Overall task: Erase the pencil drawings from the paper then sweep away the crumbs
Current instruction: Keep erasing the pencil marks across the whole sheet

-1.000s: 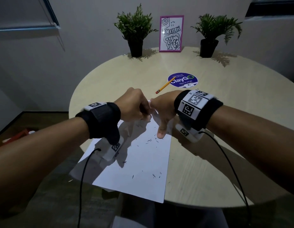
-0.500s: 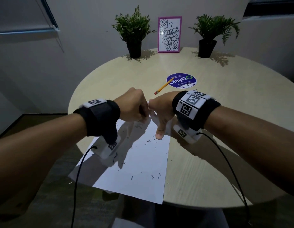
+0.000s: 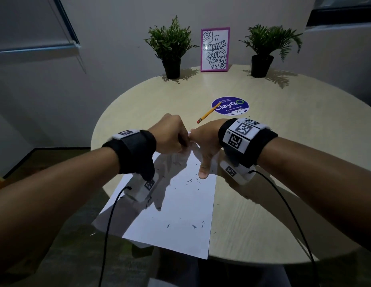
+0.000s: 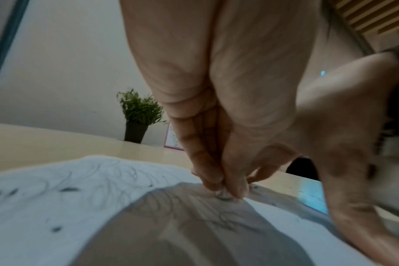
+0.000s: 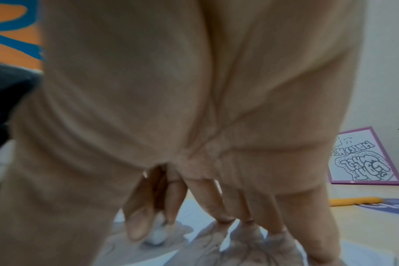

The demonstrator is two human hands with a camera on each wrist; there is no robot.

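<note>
A white sheet of paper lies at the near left of the round table, its near corner past the table's edge. My left hand pinches a small white eraser and holds its tip on the paper's far end. Faint pencil scribbles show there in the left wrist view. My right hand presses the paper beside it with straight fingers, thumb stretched towards me. The eraser also shows in the right wrist view. Dark crumbs lie scattered on the sheet, more near its front.
A yellow pencil lies just beyond my hands, its tip on a round purple sticker. At the table's far edge stand two potted plants and a pink-framed picture between them. Cables hang from both wrists.
Both hands stay at the paper's far end in the same hold. Only the view shifts slightly.
</note>
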